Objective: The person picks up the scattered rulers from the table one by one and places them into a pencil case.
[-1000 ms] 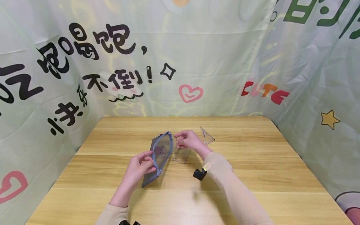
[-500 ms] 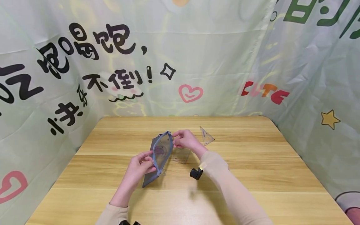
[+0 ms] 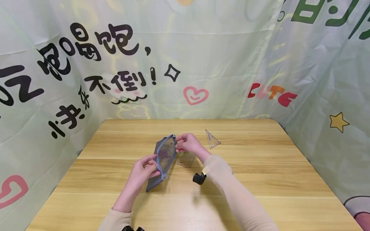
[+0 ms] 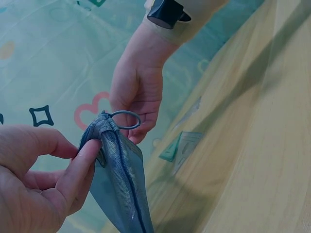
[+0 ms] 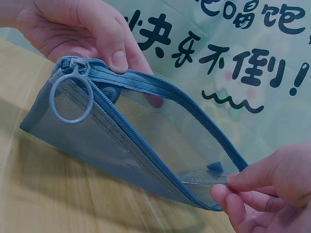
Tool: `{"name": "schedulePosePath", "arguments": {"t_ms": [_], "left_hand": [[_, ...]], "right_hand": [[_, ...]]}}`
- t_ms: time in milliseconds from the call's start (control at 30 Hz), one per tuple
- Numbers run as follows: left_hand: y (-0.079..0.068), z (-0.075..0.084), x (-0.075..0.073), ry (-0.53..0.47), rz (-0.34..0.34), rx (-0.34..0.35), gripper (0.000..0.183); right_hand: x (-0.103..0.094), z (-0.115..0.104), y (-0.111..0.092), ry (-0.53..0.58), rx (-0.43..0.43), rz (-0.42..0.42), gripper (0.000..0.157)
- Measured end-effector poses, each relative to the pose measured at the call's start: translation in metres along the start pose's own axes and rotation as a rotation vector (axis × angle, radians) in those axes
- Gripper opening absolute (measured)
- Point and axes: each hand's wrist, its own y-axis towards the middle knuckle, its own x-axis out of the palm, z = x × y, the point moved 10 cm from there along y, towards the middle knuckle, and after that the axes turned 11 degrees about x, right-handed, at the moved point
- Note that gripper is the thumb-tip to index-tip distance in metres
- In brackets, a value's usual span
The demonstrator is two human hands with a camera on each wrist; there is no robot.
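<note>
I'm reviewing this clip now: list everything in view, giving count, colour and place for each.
Wooden table: one, light brown, below everything.
Fabric backdrop: count unclear, pale green with printed lettering, around the table.
Mesh zip pouch: one, blue-grey, mid-table, mouth open.
Ring zip pull: one, blue-grey, on the pouch's zip.
Set square: one, clear, on the table's far half.
Loose flat pieces: count unclear, clear, beside the pouch.
Plastic piece: one, clear, at the pouch's mouth.
Wrist cameras: two, black, at the wrists.
Sleeves: two, beige, on the forearms.
Left hand: one, bare, pinching the pouch's rim.
Right hand: one, bare, pinching the plastic piece.
</note>
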Motion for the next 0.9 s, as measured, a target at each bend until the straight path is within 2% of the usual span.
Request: {"name": "schedulePosePath", "arguments": {"t_ms": [733, 900], "left_hand": [[0.0003, 0.0003, -0.0026, 0.002, 0.007, -0.008, 0.05], [-0.0012, 0.0017, -0.0035, -0.003, 0.004, -0.003, 0.049]], "right_hand": [[0.0035, 0.0011, 0.0024, -0.011, -0.02, -0.004, 0.034], [-0.0025, 0.0003, -0.0028, -0.069, -0.022, 0.047, 0.033]]}}
